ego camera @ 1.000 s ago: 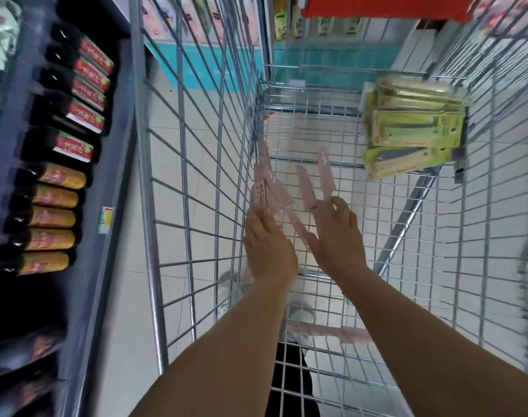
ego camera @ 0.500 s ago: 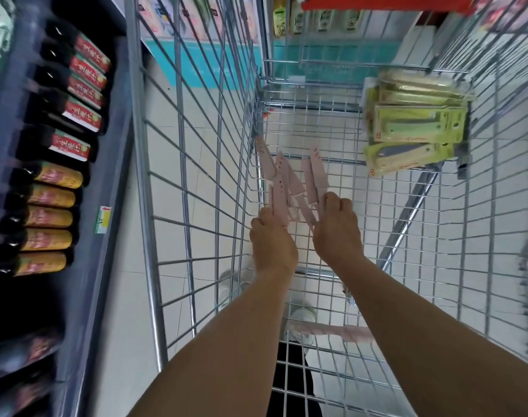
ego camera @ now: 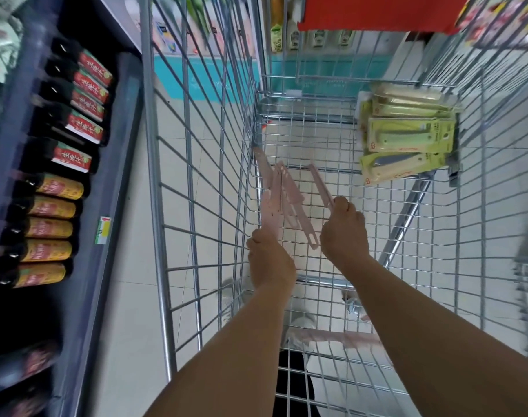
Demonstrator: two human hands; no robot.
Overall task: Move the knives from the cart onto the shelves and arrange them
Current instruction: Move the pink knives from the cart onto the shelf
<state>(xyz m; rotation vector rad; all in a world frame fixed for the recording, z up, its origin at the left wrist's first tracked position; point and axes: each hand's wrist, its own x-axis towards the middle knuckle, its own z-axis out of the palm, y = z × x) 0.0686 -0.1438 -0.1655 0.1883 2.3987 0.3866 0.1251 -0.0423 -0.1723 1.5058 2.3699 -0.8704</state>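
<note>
Both hands [ego camera: 306, 242] gripping pink knives [ego camera: 282, 197], low inside cart [ego camera: 377, 224]

Wire cart [ego camera: 287, 139], pink knives [ego camera: 290, 203], green knife packs [ego camera: 407, 139] inside

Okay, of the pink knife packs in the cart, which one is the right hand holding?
The single pink pack standing apart on the right of the bunch; the right hand grips its lower end. The other pink packs are fanned together above the left hand.
</note>
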